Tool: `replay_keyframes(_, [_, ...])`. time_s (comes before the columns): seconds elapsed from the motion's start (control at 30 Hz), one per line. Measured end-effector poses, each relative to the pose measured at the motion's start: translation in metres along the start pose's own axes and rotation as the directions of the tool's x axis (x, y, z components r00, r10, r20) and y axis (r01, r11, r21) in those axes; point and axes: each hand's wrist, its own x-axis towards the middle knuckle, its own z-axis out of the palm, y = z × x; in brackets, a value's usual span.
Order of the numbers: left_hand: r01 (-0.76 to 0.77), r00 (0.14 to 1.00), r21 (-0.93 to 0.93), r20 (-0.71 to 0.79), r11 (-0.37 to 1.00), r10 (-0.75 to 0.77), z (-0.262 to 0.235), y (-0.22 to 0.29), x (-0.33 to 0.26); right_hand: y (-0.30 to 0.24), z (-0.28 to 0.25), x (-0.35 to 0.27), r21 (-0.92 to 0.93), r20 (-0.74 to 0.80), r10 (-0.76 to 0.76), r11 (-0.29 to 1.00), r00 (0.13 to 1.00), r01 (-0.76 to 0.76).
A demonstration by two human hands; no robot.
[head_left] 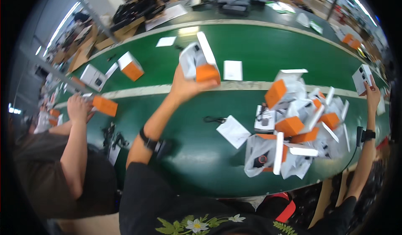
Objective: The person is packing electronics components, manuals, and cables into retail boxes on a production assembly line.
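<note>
My left hand point(187, 87) is wrapped round an open white-and-orange box point(208, 73) and holds it above the far green belt. The box's white flap stands up, and a pale plastic bag shows inside. Out at the far right, my right hand point(373, 93) grips a white box point(362, 80) with a dark picture on its face. Between my hands lies a heap of open orange-and-white boxes point(289, 126) with plastic bags sticking out; a dark round device point(261, 160) shows through one bag. A white leaflet point(233, 131) and a coiled black cable point(214, 119) lie left of the heap.
At the left, a co-worker's hand point(78, 108) is by an orange box point(105, 105). Further boxes point(131, 66) and a white sheet point(233, 70) rest on the far belt. A pale rail point(243, 85) divides the two green surfaces. Black goods point(140, 8) are piled at the back.
</note>
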Motion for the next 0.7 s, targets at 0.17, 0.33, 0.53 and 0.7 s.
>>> replay_keyframes(0.17, [0.165,0.963,0.095,-0.229,0.982,-0.14,-0.004,0.059,-0.236,-0.036,0.182,0.019,0.098,-0.039,-0.202,0.974,0.979,0.205])
replay_keyframes(0.33, [0.123,0.83,-0.035,-0.543,0.992,-0.122,0.101,0.063,-0.273,-0.013,0.212,0.037,-0.058,0.041,-0.404,0.912,0.914,0.406])
replay_keyframes(0.53, [0.286,0.937,0.344,-0.294,0.894,-0.187,0.084,0.085,-0.261,-0.088,0.208,-0.01,0.262,0.311,-0.312,0.936,0.898,0.235])
replay_keyframes(0.7, [0.122,0.989,0.088,-0.095,0.989,-0.114,-0.042,0.063,-0.212,-0.044,0.106,-0.035,0.408,0.388,-0.177,0.913,0.904,0.004])
